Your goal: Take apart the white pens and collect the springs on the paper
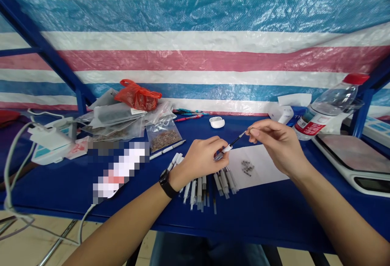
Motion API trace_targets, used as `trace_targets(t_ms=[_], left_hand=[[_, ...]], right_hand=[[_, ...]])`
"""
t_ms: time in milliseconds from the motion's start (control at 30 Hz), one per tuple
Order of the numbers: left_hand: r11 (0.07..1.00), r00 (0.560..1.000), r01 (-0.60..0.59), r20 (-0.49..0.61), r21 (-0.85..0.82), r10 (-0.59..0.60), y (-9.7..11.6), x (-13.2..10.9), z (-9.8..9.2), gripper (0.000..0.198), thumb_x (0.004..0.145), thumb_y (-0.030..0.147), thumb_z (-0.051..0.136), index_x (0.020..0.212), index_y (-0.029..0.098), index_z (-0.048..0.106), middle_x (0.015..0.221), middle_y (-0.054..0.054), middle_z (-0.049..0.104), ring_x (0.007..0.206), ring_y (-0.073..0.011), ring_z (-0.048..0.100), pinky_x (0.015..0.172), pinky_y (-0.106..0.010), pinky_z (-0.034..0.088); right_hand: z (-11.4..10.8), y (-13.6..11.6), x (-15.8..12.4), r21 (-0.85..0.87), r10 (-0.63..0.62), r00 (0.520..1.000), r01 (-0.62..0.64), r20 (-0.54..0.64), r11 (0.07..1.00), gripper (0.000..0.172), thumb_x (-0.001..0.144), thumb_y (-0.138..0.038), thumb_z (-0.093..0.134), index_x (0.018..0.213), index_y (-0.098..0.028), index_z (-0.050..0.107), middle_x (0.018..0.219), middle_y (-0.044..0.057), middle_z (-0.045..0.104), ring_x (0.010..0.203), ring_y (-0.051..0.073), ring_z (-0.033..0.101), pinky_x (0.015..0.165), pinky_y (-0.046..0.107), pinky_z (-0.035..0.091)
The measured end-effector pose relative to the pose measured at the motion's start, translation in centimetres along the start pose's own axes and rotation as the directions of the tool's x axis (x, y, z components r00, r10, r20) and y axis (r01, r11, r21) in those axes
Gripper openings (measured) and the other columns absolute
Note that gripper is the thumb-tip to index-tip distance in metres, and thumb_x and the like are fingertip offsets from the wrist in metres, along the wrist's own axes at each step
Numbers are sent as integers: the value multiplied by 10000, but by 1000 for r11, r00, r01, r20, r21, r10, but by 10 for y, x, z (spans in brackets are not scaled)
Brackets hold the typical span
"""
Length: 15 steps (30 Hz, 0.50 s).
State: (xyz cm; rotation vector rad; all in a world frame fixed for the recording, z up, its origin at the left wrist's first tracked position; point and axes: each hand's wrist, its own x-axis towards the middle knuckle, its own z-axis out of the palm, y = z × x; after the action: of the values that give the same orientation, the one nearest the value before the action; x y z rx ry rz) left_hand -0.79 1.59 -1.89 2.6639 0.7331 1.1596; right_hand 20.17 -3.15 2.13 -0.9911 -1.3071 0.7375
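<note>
"Checking the hands first: what do they hold?"

"The left hand (199,162) has its fingers curled around the lower end of a thin black tube (235,140), near a white collar. The right hand (278,146) pinches the upper end between thumb and forefinger. The tube is held by both, just above a sheet of paper (265,168)."

"Risks?"

"Judged only: a slip from the pinch could drop the tube onto the small metal parts (246,167) on the sheet and scatter them. A careless left wrist could knock the plastic tubes (201,192) just left of the sheet."

"Surface and room?"

"Blue table (274,221). 1 digital scale (350,156) right of the sheet, 1 plastic bottle (330,109) behind the scale. A striped tarp (195,26) hangs well beyond the sheet."
</note>
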Motion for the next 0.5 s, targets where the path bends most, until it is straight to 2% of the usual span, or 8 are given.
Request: trace_targets(t_ms=[100,233,500], left_hand=[[1000,1000,14,3,-17,-14,0,0,-1,84,871,197,555,852,202,637,752,22,683,562,-88,585,561,-211,419],[1000,1000,13,13,-23,-13,0,0,-1,90,876,210,548,856,203,636,757,19,688,567,-90,588,563,-214,420],[996,999,38,16,-84,-37,2,0,0,73,879,201,566,858,204,636,762,18,685,572,-87,589,579,-208,437]], right_hand=[[2,0,-2,-26,-51,998,50,-40,998,230,744,-451,874,797,-250,775,776,9,757,602,138,649,597,299,571],[3,0,-2,-23,-56,994,54,-95,998,218,732,-431,880,801,-256,771,781,1,751,600,134,652,571,281,552],[3,3,-3,-14,-14,1000,14,-22,1000,233,753,-456,872,822,-252,784,763,8,749,613,140,664,595,286,572]])
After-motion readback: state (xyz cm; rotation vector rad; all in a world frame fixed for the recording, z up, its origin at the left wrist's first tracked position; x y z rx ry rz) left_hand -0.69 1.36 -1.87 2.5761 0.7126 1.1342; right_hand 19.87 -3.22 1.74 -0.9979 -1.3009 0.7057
